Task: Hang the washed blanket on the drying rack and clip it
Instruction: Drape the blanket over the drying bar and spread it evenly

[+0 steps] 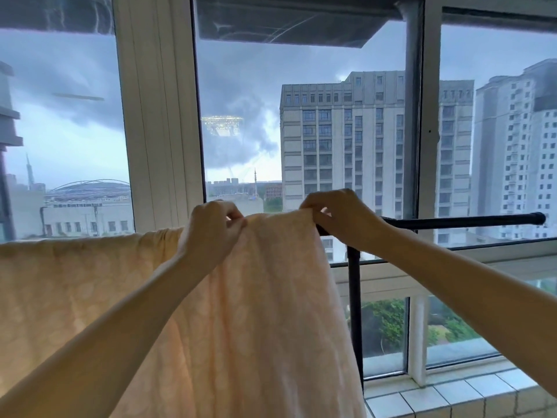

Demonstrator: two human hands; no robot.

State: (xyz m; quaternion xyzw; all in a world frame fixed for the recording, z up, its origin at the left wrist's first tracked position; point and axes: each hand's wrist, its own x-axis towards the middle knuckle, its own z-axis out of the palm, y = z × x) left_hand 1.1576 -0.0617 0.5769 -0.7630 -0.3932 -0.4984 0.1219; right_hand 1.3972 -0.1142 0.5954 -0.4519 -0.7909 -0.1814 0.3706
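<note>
A pale peach blanket [265, 312] with a faint pattern hangs over the black top bar of the drying rack [464, 221] and covers the bar from the left edge to the middle. My left hand [211, 233] pinches the blanket's top fold near the centre. My right hand [343, 215] pinches the same fold at the blanket's right end, right over the bar. The bare bar sticks out to the right, and a black upright post [355, 303] drops from it. No clip is visible.
Large windows with white frames [159, 116] stand right behind the rack. A white tiled sill [452, 396] runs along the lower right. Tall buildings and a dark sky show through the glass.
</note>
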